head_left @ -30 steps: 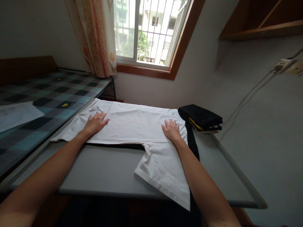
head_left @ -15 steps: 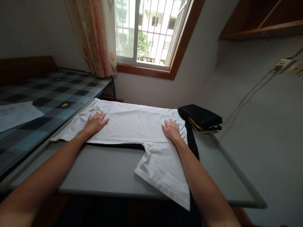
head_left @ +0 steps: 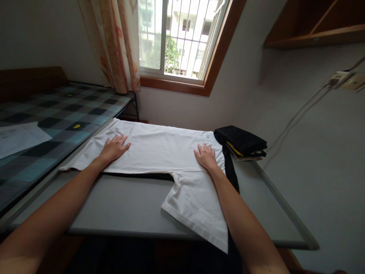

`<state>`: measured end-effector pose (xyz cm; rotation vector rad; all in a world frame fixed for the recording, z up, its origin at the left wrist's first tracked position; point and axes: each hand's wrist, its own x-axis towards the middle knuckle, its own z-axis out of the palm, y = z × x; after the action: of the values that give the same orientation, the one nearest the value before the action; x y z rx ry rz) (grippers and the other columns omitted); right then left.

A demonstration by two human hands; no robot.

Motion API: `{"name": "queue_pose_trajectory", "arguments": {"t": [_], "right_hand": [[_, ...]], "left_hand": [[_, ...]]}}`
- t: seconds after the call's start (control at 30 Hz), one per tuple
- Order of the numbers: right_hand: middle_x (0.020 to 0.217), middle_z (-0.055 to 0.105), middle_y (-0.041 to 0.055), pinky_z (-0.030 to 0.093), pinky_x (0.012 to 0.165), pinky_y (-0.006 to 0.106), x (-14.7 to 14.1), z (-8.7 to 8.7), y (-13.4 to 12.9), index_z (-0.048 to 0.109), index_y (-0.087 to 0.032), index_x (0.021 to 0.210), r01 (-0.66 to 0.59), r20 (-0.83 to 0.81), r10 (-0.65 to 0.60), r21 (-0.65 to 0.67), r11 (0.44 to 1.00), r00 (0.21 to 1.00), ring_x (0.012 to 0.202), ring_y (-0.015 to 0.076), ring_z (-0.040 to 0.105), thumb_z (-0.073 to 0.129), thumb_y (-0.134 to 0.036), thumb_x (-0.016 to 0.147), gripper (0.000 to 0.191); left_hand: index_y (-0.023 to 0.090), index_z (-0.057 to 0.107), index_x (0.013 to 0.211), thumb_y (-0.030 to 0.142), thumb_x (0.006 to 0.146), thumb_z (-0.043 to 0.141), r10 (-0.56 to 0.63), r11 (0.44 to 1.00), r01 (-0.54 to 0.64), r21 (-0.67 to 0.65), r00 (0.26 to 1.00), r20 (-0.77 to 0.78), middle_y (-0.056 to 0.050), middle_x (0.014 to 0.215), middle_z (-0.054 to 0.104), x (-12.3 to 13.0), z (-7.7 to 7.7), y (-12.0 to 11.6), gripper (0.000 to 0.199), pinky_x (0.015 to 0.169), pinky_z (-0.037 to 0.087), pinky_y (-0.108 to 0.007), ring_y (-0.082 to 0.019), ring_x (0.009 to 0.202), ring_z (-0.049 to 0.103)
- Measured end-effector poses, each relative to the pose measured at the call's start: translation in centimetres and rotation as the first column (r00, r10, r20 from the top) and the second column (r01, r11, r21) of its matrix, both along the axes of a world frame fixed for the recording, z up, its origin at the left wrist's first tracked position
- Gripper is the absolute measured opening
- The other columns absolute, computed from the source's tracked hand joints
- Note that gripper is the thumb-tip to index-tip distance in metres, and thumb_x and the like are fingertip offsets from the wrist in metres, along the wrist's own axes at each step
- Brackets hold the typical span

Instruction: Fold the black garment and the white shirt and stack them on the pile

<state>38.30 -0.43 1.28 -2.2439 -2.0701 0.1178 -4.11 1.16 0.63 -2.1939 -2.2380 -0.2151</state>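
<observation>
A white T-shirt (head_left: pixel 162 148) lies spread on a grey table (head_left: pixel 125 209), its near sleeve hanging over the front edge. My left hand (head_left: pixel 114 147) rests flat on the left part of the shirt, fingers spread. On the right part, near the collar, my right hand (head_left: pixel 205 155) also lies flat with its fingers apart. Black cloth (head_left: pixel 231 173) shows under the shirt along its right end and its near side. Neither hand holds anything.
A folded black item (head_left: pixel 241 140) sits on a small stack at the table's back right. On the left is a bed with a checked mattress (head_left: pixel 94 102) and a paper sheet (head_left: pixel 23 137). A window, curtain and wall socket (head_left: pixel 346 80) are behind.
</observation>
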Motion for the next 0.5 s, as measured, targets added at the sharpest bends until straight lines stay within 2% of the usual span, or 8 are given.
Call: {"name": "queue_pose_trajectory", "arguments": {"t": [0.5], "right_hand": [[0.167,0.028,0.0186,0.020,0.123,0.053,-0.01,0.04,-0.07,0.041,-0.017,0.158,-0.003,-0.012,0.003,0.006,1.000,1.000,0.155,0.0374,0.020,0.035,-0.043,0.106,0.058]], "left_hand": [[0.014,0.040,0.157,0.046,0.101,0.031,0.008,0.999,-0.007,-0.033,1.000,0.004,-0.012,0.166,0.033,-0.05,-0.04,0.12,0.066,0.124,0.021,-0.056,-0.032,0.154,0.027]]}}
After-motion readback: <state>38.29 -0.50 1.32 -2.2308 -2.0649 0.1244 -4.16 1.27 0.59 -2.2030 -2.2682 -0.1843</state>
